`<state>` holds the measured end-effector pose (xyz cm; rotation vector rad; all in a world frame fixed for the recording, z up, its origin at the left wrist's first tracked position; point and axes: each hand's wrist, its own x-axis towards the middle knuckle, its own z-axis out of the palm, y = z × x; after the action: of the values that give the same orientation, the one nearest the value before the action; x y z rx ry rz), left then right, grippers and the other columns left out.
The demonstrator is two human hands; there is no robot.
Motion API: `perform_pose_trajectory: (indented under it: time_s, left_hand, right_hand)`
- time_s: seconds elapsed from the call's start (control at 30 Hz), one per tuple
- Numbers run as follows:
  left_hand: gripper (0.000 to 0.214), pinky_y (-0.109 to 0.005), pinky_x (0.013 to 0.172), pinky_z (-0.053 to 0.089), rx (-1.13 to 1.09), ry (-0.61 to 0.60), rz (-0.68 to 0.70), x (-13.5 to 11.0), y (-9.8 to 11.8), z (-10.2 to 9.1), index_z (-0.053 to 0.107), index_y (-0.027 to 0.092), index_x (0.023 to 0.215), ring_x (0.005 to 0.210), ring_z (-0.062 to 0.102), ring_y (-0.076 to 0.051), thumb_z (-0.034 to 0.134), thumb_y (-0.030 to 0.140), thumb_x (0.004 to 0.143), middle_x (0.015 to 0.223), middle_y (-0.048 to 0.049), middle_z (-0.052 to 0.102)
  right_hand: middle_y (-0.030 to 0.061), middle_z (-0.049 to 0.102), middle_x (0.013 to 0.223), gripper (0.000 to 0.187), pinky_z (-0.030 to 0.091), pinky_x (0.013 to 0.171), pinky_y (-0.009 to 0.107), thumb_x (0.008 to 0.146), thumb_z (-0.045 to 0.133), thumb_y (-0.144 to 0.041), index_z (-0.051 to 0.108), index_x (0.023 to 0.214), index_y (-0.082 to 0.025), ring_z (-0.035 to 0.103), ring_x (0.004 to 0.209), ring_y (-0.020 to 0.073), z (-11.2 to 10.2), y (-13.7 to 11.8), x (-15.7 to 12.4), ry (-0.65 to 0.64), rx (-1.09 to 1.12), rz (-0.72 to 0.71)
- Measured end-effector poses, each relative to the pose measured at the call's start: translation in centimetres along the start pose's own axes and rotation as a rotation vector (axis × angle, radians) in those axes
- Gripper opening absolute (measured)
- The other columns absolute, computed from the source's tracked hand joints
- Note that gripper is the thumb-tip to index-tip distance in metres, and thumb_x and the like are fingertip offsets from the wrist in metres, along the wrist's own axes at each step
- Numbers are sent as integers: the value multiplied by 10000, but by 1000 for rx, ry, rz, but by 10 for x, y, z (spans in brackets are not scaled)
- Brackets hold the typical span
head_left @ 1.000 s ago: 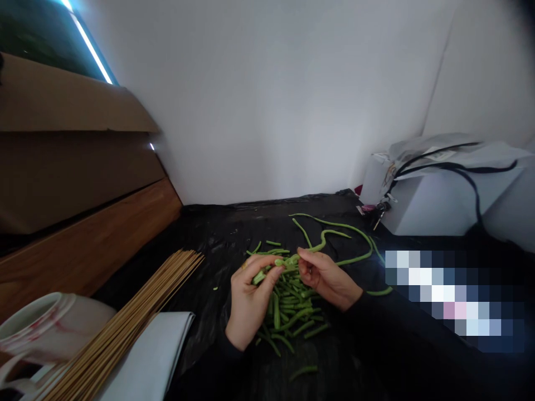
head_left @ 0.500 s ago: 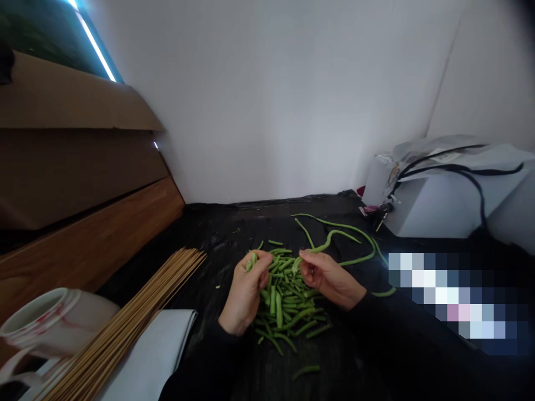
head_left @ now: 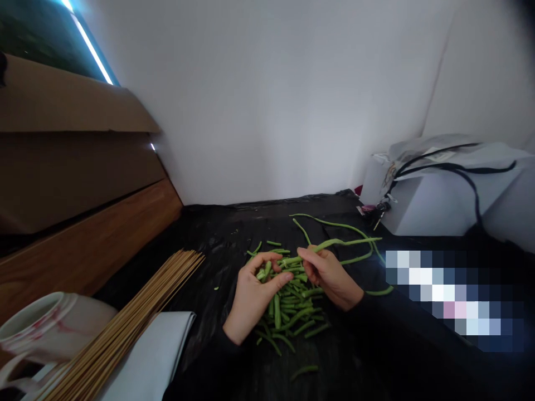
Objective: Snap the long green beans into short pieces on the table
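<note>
My right hand (head_left: 332,279) pinches a long green bean (head_left: 349,242), whose far end stretches out to the right and whose near end points at my left hand (head_left: 253,295). Short bean pieces (head_left: 266,272) rest in the curled fingers of that left hand, while its thumb and index finger stand apart around the bean's near end. Whether they touch the bean I cannot tell. Beneath both hands lies a pile of broken bean pieces (head_left: 288,316), partly hidden by them. Behind my right hand, more whole long beans (head_left: 357,227) curve over the black covering.
On the left are a bundle of thin wooden sticks (head_left: 137,312), a folded white sheet (head_left: 156,345) and a whitish mug (head_left: 62,323). A cardboard box (head_left: 75,167) stands behind them. Black cables (head_left: 449,167) lie over a white box (head_left: 430,206) at the right. A wall closes the back.
My left thumb and index finger have spread apart, and the left hand has come nearer the right. The long bean has swung straighter, its far end now further right.
</note>
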<state>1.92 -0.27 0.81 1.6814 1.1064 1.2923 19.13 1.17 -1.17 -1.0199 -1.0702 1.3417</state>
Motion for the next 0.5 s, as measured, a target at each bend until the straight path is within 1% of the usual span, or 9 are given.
perform_pose_trajectory:
  time_s: [0.07, 0.13, 0.2, 0.23, 0.3, 0.37, 0.43, 0.5]
  left_hand:
    - [241, -232, 633, 454, 76, 22, 66, -1, -2, 1, 699, 165, 891, 666, 588, -142, 773, 286, 697, 758, -14, 657]
    - [136, -244, 700, 463, 163, 43, 124, -2, -4, 1, 706, 173, 845, 728, 618, -158, 715, 282, 765, 784, -24, 683]
    - [107, -242, 722, 457, 218, 70, 139, -3, -5, 1, 706, 176, 829, 751, 623, -158, 679, 275, 799, 795, -22, 692]
    - [107, -235, 706, 451, 227, 81, 128, -3, -5, 0, 702, 174, 824, 738, 615, -153, 672, 275, 804, 789, -18, 689]
    - [124, -219, 648, 431, 207, 86, 79, -2, -3, -1, 686, 163, 795, 685, 582, -137, 666, 285, 805, 750, -11, 669]
    - [163, -208, 597, 403, 151, 48, 12, 0, -1, -2, 664, 147, 740, 633, 537, -121, 672, 300, 796, 699, -8, 639]
    - [215, -195, 534, 358, 56, -35, -69, 2, 1, -4, 652, 138, 720, 561, 473, -97, 677, 338, 793, 617, 7, 584]
    - [257, -183, 462, 275, -100, -89, -153, 4, 0, -5, 664, 144, 824, 476, 368, -71, 650, 400, 816, 530, 47, 485]
  right_hand:
    - [-60, 408, 390, 459, 198, 406, 249, 775, 663, -479, 437, 490, -199, 323, 359, 64, 1, 0, -1, 10, -43, -4]
    - [-55, 427, 400, 461, 221, 403, 240, 770, 667, -486, 441, 493, -195, 349, 367, 66, 2, 0, -1, 10, -91, -19]
    - [-50, 466, 425, 416, 251, 401, 229, 763, 682, -481, 490, 542, -187, 389, 381, 73, 3, 0, -1, 10, -91, -39]
    - [-51, 491, 445, 370, 266, 400, 224, 753, 694, -477, 529, 598, -184, 407, 387, 77, 3, -1, -1, 10, -44, -41]
    - [-47, 554, 511, 298, 309, 409, 215, 733, 721, -457, 598, 758, -188, 452, 417, 86, 1, -3, 1, 6, 135, -23]
    - [-39, 592, 565, 292, 349, 434, 208, 718, 742, -425, 623, 848, -192, 487, 457, 88, -2, -7, 2, -4, 334, -8]
    - [-31, 594, 573, 257, 361, 450, 199, 724, 749, -391, 635, 813, -179, 499, 480, 82, -7, -10, 3, -23, 433, -5]
    - [-31, 574, 549, 232, 346, 445, 190, 749, 738, -372, 632, 754, -166, 480, 466, 69, -10, -12, 3, -65, 445, 1]
